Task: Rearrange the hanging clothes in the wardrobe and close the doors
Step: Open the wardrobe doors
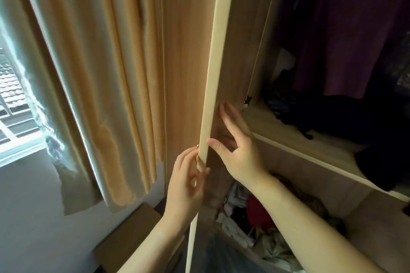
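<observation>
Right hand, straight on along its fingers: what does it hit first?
The wardrobe door: the right hand points up and left along its inner face and seems to lie against it, so it would probably just slide up that panel.

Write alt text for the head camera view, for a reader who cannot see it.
Two hands hold an open wardrobe door seen edge-on: the left hand grips its edge, the right hand lies flat on its inner face. Purple and dark clothes hang inside; a curtain hangs beside the wardrobe.
</observation>
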### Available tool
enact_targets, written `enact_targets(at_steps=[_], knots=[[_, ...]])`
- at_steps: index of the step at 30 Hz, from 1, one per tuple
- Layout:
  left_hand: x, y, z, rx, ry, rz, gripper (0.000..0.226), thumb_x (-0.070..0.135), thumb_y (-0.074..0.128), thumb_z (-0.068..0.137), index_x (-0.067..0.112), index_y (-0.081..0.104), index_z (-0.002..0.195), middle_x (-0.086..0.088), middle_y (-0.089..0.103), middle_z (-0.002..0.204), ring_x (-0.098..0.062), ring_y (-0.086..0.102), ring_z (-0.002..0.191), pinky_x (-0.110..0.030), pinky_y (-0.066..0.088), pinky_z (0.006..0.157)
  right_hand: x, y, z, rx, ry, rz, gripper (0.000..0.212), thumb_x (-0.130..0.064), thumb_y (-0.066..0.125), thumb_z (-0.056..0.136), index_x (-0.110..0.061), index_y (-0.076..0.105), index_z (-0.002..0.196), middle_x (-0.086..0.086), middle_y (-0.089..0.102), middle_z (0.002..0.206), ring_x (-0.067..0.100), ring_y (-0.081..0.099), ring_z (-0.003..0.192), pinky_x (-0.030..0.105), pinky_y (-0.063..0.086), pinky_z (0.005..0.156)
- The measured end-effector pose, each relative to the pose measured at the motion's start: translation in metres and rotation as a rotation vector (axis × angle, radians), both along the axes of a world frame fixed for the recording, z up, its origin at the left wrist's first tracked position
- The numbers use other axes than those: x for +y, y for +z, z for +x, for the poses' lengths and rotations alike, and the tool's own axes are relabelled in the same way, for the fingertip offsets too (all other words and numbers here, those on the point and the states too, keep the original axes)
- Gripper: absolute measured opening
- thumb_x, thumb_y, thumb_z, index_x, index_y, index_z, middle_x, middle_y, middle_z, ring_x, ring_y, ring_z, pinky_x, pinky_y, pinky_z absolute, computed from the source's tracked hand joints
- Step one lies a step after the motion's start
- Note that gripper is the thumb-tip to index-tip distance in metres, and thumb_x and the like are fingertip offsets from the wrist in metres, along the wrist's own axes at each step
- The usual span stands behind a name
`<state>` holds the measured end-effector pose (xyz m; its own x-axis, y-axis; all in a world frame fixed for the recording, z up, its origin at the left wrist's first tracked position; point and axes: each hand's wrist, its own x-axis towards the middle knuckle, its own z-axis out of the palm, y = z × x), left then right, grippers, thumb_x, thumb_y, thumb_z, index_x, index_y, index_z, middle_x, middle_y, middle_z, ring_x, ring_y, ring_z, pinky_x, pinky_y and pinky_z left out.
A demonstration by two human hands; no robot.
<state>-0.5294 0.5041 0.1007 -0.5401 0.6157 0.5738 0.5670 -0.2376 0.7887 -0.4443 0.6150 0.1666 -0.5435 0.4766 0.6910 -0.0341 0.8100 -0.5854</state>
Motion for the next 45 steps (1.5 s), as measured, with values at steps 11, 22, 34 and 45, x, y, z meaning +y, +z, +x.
enact_targets(at_steps=[11, 22, 34, 45], knots=[[0.0, 0.0, -0.047, -0.119, 0.144, 0.004, 0.039, -0.001, 0.061, 0.087, 0.014, 0.058, 0.123, 0.001, 0.057, 0.099, 0.003, 0.061, 0.091, -0.006, 0.045, 0.078, 0.017, -0.008, -0.065, 0.101, -0.082, 0.008, 0.067, -0.025, 0.073, 0.079, -0.024, 0.042, 0.138, 0.004, 0.033, 0.148, 0.012, 0.03, 0.136, 0.033, 0.037, 0.108], [-0.007, -0.001, -0.056, 0.026, 0.21, -0.207, 0.047, 0.031, 0.057, 0.091, 0.022, 0.046, 0.135, 0.004, 0.058, 0.12, -0.004, 0.058, 0.104, -0.027, 0.051, 0.091, 0.022, -0.017, -0.077, 0.054, -0.097, 0.146, 0.062, -0.041, 0.058, 0.087, -0.025, 0.034, 0.142, 0.012, 0.029, 0.151, 0.021, 0.029, 0.138, 0.026, 0.029, 0.111], [-0.002, -0.042, 0.043, 0.291, 0.34, -0.6, 0.069, 0.057, 0.031, 0.089, 0.021, 0.026, 0.148, -0.011, 0.032, 0.15, -0.027, 0.03, 0.138, -0.048, 0.03, 0.111, 0.052, -0.083, 0.079, -0.44, -0.08, -0.016, 0.07, -0.069, 0.026, 0.086, -0.031, 0.03, 0.145, -0.003, 0.019, 0.155, 0.016, 0.02, 0.142, 0.039, 0.024, 0.114], [0.182, 0.029, 0.14, 0.516, 0.049, -0.582, 0.07, 0.064, 0.022, 0.087, 0.026, 0.028, 0.146, -0.003, 0.04, 0.146, -0.027, 0.04, 0.13, -0.053, 0.035, 0.105, 0.18, -0.018, 0.218, -0.459, -0.363, 0.069, 0.074, -0.066, 0.031, 0.085, -0.023, 0.032, 0.145, -0.002, 0.025, 0.153, 0.016, 0.018, 0.142, 0.033, 0.022, 0.113]])
